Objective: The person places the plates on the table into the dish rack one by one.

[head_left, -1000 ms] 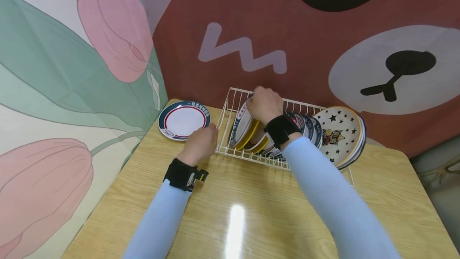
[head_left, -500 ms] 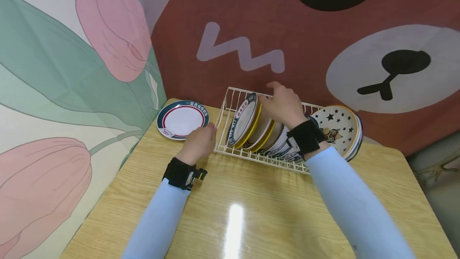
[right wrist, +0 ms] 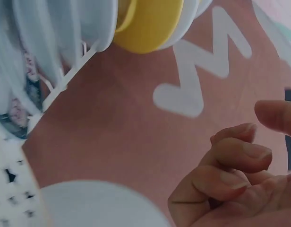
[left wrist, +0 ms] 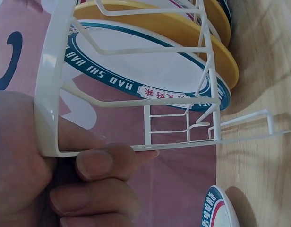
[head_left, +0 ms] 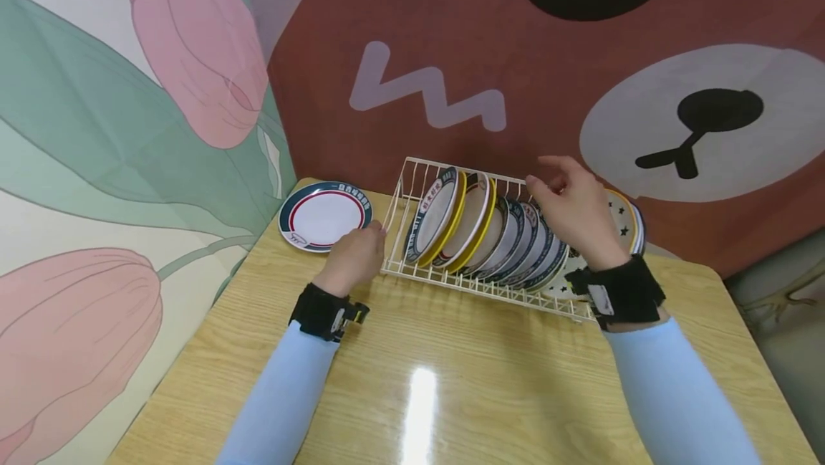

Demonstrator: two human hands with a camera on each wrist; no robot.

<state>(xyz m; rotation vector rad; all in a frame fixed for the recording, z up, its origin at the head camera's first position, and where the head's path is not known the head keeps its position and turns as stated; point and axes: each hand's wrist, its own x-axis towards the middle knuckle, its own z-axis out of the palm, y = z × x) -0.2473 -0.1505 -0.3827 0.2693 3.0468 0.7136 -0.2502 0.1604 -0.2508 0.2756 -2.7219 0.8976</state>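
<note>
A white wire dish rack (head_left: 490, 294) holds a row of plates standing on edge. My left hand (head_left: 354, 256) grips its left end, and the left wrist view shows the thumb and fingers pinching the white wire frame (left wrist: 50, 75). A blue-rimmed plate (head_left: 435, 214) leans at the left of the row, beside yellow-backed plates (head_left: 480, 236). Several blue-rimmed plates (head_left: 525, 250) follow to the right. Above the right part of the rack is my right hand (head_left: 576, 207), holding nothing, with fingers loosely bent in the right wrist view. It partly hides a star-patterned plate (head_left: 621, 218).
A single blue-rimmed plate (head_left: 325, 216) lies flat on the wooden table (head_left: 490, 379), left of the rack. Behind the rack rises a wall with a brown bear pattern (head_left: 451, 21). A flower-patterned wall (head_left: 77, 164) borders the left side.
My right hand has let go of the leftmost plate in the rack and moved right over the row, uncovering the middle plates. The left hand stays on the rack.
</note>
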